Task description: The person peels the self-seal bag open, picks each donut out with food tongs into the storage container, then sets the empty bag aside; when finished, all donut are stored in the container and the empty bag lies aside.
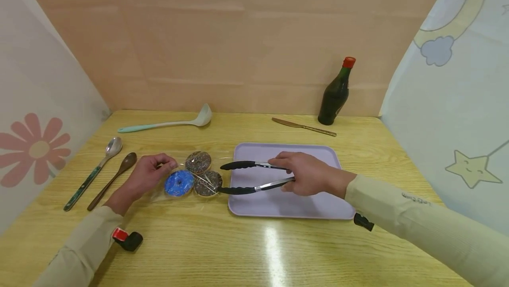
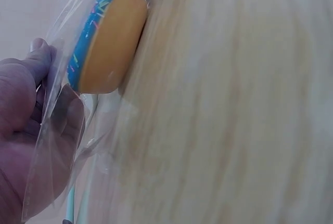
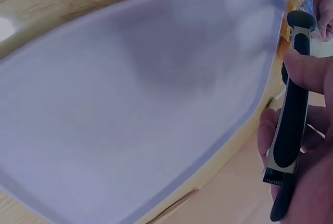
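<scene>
My left hand (image 1: 148, 173) pinches the edge of a clear plastic bag (image 2: 52, 146) between thumb and fingers. Inside the bag lie a blue-iced doughnut (image 1: 179, 183) with sprinkles and two chocolate-iced doughnuts, one behind (image 1: 198, 162) and one to the right (image 1: 208, 183). My right hand (image 1: 308, 173) holds a pair of tongs (image 3: 294, 109) with black grips and steel arms. Their arms are spread, the tips pointing left. The nearer tip lies at the right chocolate doughnut; whether it touches is unclear. Below the tongs is a lilac tray (image 1: 258, 211).
Left of the bag lie a metal spoon (image 1: 114, 146) with a green handle and a wooden spoon (image 1: 128, 162). A ladle (image 1: 203, 116) rests behind. At the back right are a knife (image 1: 304, 126) and a dark bottle (image 1: 335, 99) with a red cap.
</scene>
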The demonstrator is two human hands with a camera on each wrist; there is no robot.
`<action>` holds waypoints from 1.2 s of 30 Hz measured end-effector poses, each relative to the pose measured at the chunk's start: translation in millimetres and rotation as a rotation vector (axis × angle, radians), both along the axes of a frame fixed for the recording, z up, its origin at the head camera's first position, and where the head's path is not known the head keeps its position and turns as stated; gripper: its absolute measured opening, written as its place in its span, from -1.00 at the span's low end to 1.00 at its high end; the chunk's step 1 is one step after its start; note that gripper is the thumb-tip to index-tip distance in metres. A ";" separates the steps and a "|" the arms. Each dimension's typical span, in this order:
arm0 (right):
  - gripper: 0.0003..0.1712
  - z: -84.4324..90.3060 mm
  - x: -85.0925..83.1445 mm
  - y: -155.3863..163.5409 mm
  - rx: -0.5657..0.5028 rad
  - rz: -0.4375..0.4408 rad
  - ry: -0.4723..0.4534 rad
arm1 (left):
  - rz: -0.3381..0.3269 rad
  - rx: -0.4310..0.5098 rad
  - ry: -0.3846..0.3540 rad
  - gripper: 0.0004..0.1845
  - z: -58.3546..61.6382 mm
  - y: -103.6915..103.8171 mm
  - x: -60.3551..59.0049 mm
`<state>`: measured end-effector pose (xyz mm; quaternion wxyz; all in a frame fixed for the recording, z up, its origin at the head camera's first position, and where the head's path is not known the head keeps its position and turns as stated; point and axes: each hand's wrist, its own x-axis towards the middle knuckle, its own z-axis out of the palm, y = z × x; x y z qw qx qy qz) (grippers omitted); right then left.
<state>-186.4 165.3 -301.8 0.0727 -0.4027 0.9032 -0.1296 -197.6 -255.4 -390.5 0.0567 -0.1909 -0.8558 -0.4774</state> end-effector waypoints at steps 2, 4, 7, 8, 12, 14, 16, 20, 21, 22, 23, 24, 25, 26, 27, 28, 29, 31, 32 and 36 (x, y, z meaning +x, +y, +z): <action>-0.30 0.8 -2.5 -0.8 0.007 0.008 -0.011 | -0.006 0.010 -0.008 -0.78 0.5 0.5 0.9; -0.31 1.5 -5.2 -1.0 0.016 0.015 -0.022 | -0.013 0.020 -0.017 -0.79 1.0 0.9 1.7; -0.32 3.2 -8.4 -1.0 0.035 0.028 -0.019 | -0.018 0.030 -0.021 -0.80 1.4 1.1 2.2; -0.32 3.5 -9.2 -1.0 0.038 0.033 -0.019 | -0.021 0.033 -0.024 -0.81 1.3 1.3 2.2; -0.30 2.0 -11.7 -1.0 0.033 0.047 -0.015 | -0.033 0.048 -0.030 -0.82 0.4 2.0 1.9; -0.29 -0.5 -13.3 -1.0 0.021 0.061 -0.012 | -0.035 0.052 -0.034 -0.81 -0.3 2.2 2.0; -0.29 -2.8 -14.6 -1.3 0.008 0.077 -0.009 | -0.026 0.048 -0.040 -0.80 -0.5 2.8 2.3; -0.28 -5.2 -16.3 -4.6 -0.005 0.088 -0.031 | -0.007 0.042 -0.044 -0.79 -0.9 3.7 4.1; -0.28 -5.4 -16.1 -5.8 -0.008 0.088 -0.042 | -0.006 0.041 -0.041 -0.79 -1.2 3.9 4.4; -0.28 -5.7 -16.0 -7.0 -0.008 0.085 -0.054 | -0.005 0.039 -0.037 -0.80 -1.6 4.1 4.7; -0.28 -6.6 -15.9 -8.1 -0.008 0.082 -0.065 | -0.005 0.040 -0.035 -0.80 -1.9 4.3 5.0; -0.28 -7.4 -15.8 -9.3 -0.008 0.079 -0.076 | -0.005 0.039 -0.033 -0.80 -2.4 4.1 5.1; -0.28 -8.4 -15.4 -10.0 -0.011 0.081 -0.080 | -0.008 0.037 -0.031 -0.81 -2.8 3.6 5.1; -0.28 -9.3 -15.2 -10.7 -0.014 0.081 -0.082 | -0.008 0.036 -0.031 -0.81 -2.7 3.8 5.5; -0.29 -10.6 -15.3 -10.9 -0.016 0.083 -0.085 | -0.007 0.036 -0.032 -0.81 -2.3 4.1 5.8; -0.29 -11.3 -14.9 -11.4 -0.018 0.082 -0.087 | -0.006 0.036 -0.034 -0.81 -2.0 4.1 6.0; -0.29 -12.0 -14.3 -11.7 -0.019 0.081 -0.088 | -0.005 0.038 -0.037 -0.81 -1.4 4.2 6.3; -0.30 -12.9 -13.2 -12.2 -0.022 0.079 -0.087 | 0.000 0.033 -0.038 -0.81 -1.0 4.2 6.6; -0.30 -13.3 -12.8 -12.4 -0.021 0.076 -0.086 | 0.004 0.031 -0.039 -0.80 -0.8 4.4 6.8; -0.31 -14.1 -10.2 -12.3 -0.010 0.073 -0.075 | 0.012 0.020 -0.035 -0.80 -1.5 3.5 6.9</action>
